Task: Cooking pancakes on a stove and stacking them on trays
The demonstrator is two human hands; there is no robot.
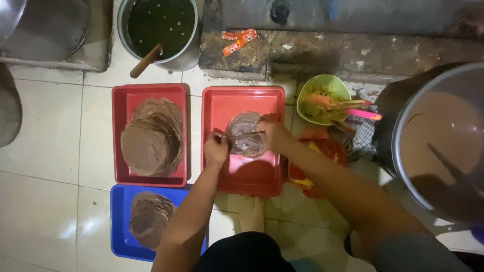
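Note:
Both my hands work over a red tray [252, 174] in the middle of the tiled floor. My left hand [216, 148] pinches the left edge of a thin clear plastic sheet [245, 135] that covers a round brown flat disc. My right hand [274, 133] grips the sheet's right edge. The disc lies flat on the tray floor under the sheet.
A second red tray [121, 100] at left holds a stack of brown discs; a blue tray [118, 221] below holds more. A pot of dark liquid [159, 30] with a wooden stick stands behind. A green bowl [322, 85] with utensils and a large basin of brown batter [443, 141] are at right.

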